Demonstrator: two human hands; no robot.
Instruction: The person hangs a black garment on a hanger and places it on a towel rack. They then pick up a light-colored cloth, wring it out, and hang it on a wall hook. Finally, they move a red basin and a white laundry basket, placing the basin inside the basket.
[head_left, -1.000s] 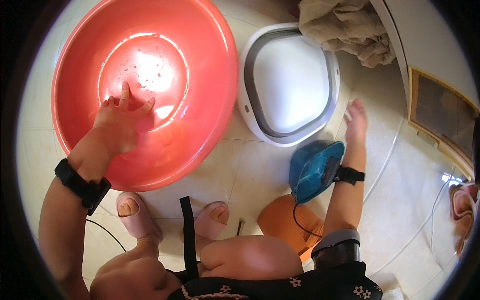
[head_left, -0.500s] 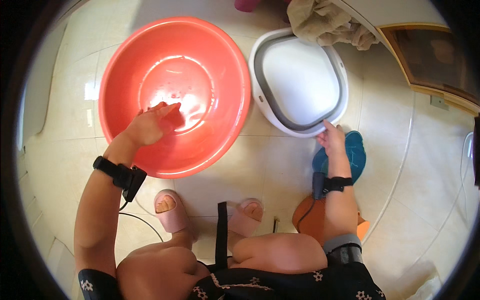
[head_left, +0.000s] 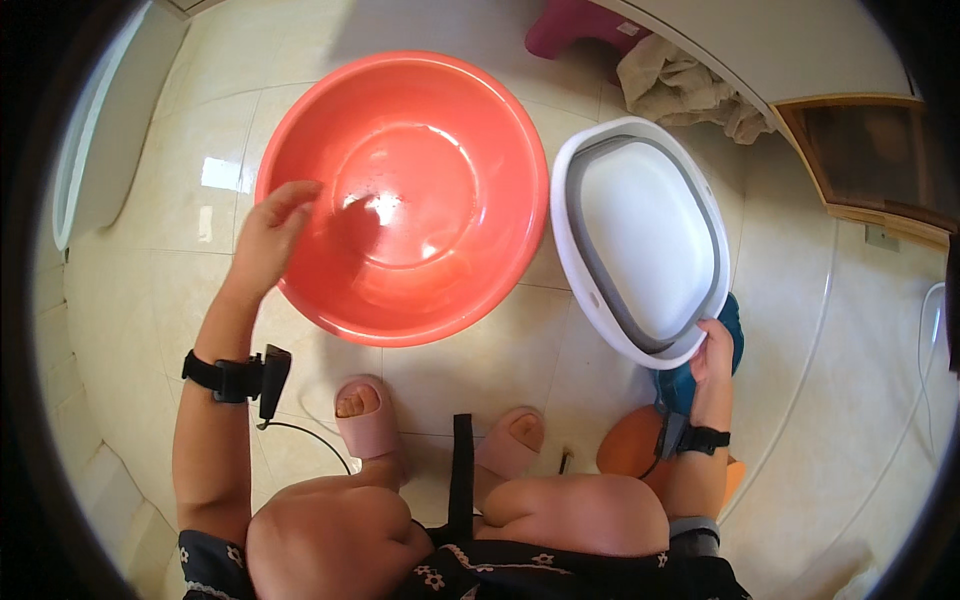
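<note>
Since its rim likely offers purchase, the right hand [head_left: 712, 352] grasps the white basin [head_left: 650, 240], seemingly tilted, right of the red basin [head_left: 480, 275]; the left hand [head_left: 270, 242], loosely curled and empty, hangs by the latter's rim.

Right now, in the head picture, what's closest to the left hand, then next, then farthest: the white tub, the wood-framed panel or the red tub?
1. Red tub: its left rim is right by the left hand.
2. White tub: right of the red one.
3. Wood-framed panel: far right.
</note>
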